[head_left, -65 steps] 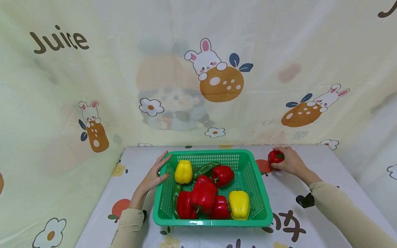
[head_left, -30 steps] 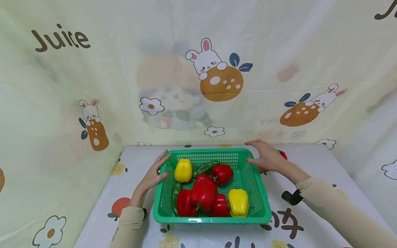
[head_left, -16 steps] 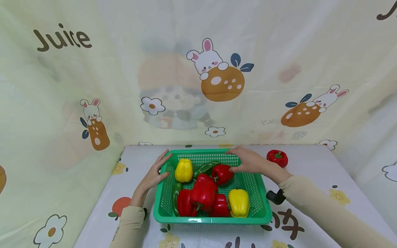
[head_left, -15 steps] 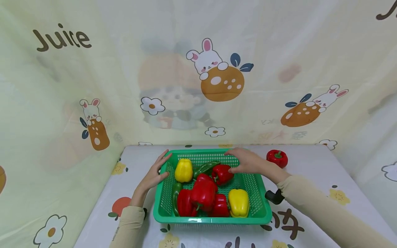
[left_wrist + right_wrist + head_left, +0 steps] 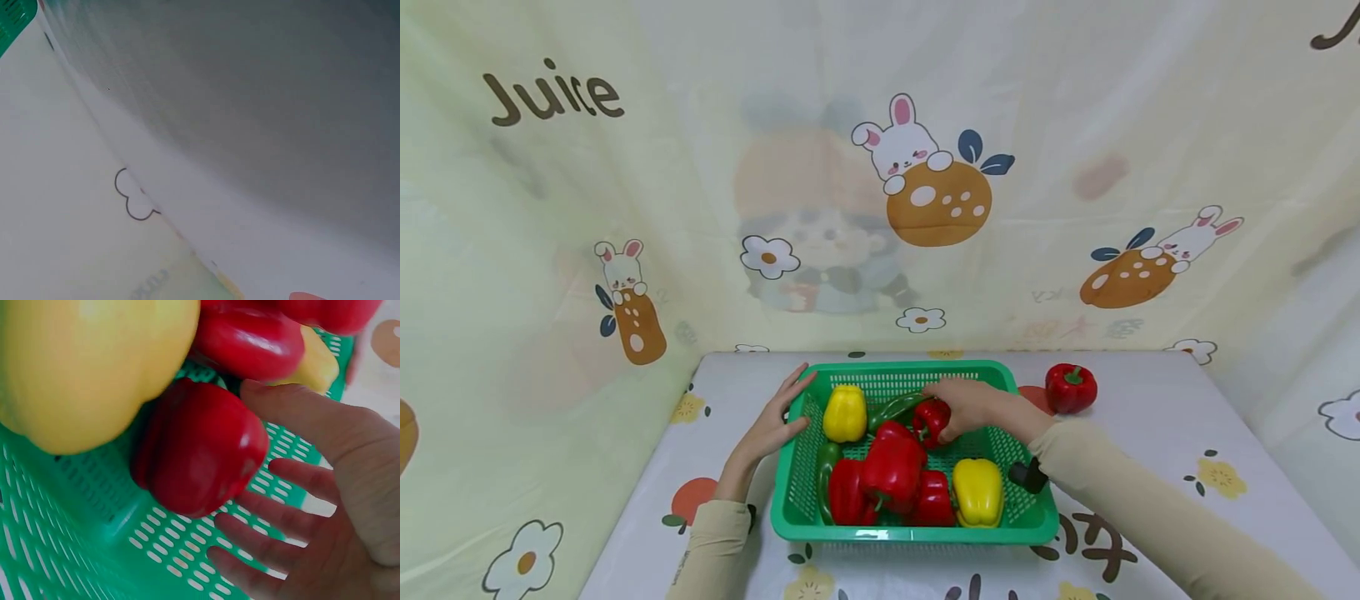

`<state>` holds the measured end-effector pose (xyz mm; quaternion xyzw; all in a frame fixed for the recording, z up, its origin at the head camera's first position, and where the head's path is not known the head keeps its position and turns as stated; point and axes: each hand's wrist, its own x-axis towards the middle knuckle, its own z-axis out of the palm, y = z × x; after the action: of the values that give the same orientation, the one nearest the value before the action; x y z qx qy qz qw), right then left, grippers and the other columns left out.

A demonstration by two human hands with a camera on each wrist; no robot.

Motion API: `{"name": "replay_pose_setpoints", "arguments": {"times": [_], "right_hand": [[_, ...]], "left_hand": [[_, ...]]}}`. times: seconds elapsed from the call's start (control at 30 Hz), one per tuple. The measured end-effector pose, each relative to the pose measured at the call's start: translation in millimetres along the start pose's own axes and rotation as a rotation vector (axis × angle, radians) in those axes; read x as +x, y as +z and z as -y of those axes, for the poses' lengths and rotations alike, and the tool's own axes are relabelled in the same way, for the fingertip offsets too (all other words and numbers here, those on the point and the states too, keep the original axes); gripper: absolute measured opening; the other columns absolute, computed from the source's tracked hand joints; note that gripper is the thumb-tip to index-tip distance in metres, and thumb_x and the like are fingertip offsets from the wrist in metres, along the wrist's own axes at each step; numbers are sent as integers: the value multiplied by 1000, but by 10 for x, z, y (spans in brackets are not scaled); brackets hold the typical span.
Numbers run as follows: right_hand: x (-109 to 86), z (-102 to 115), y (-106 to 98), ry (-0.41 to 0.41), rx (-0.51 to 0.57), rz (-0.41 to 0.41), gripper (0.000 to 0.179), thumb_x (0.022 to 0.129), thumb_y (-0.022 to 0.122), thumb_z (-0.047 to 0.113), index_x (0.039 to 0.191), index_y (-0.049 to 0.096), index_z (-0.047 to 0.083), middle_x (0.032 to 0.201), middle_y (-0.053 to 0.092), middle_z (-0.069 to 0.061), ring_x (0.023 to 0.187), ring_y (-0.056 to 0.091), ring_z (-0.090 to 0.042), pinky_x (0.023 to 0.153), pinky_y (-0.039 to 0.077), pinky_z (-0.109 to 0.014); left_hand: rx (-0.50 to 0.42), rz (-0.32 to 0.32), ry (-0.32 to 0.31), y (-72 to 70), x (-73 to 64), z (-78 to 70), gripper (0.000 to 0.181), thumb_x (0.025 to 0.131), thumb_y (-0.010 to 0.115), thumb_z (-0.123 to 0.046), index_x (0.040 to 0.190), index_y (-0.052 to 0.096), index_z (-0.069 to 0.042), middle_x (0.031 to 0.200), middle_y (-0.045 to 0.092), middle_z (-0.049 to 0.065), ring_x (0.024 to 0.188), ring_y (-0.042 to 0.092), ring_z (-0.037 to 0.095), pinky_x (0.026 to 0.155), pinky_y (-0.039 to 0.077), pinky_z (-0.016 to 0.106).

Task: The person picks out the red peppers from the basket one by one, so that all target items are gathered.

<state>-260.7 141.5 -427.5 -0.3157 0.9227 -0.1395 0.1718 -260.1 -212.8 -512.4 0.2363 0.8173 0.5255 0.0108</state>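
Observation:
A green mesh basket stands on the table, holding red and yellow bell peppers and long green peppers. My left hand rests at its left rim with fingers spread. Inside the basket, my right hand is at a red bell pepper toward the back. The right wrist view has the same pepper between thumb and fingers, which look spread and fairly straight, not closed around it. The left hand is outside the left wrist view.
A separate red bell pepper sits on the table right of the basket. In the basket are a yellow pepper at back left, another yellow pepper at front right, and a large red pepper mid-basket. A printed curtain hangs behind.
The right hand has let go of the red bell pepper on the table at right, then moved left and down into the basket to another red pepper. The left hand has stayed at the rim.

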Motion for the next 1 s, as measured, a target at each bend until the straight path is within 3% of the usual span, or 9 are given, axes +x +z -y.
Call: {"name": "replay_pose_setpoints", "arguments": {"times": [0.2,0.37,0.63,0.77,1.0], "right_hand": [[80,-7,125,25,-79,11,68,72,86,20,130,56,3,106,58,-8,92,55,-24,74,52,-40],[117,11,181,59,-117,-5,71,70,87,19,133,55,8,109,58,-11,94,56,-28,73,52,-42],[98,5,186,50,-115,-16,66,72,86,18,132,59,12,105,56,-8,91,54,-25,70,51,-40],[80,-45,181,37,-105,-22,66,73,86,20,132,59,13,107,58,-7,95,55,-25,73,51,-42],[12,-129,126,8,-38,-30,65,74,85,23,132,56,10,113,61,-6,102,55,-24,76,52,-41]], "left_hand": [[-19,5,20,-1,-10,31,71,85,58,-4,153,35,-5,164,11,13,138,31,47,98,37,63],[-13,4,19,5,-8,8,70,86,57,-1,152,34,-2,164,10,17,137,31,49,97,37,64],[-36,22,-8,-21,-41,-342,70,83,54,4,149,32,8,161,9,28,134,31,56,96,37,66],[-31,27,-10,-25,-54,-381,69,84,55,3,149,32,9,161,9,28,134,32,54,97,39,64],[-11,10,25,-10,0,16,71,85,57,-3,152,34,-2,164,9,17,136,33,49,96,39,63]]}}
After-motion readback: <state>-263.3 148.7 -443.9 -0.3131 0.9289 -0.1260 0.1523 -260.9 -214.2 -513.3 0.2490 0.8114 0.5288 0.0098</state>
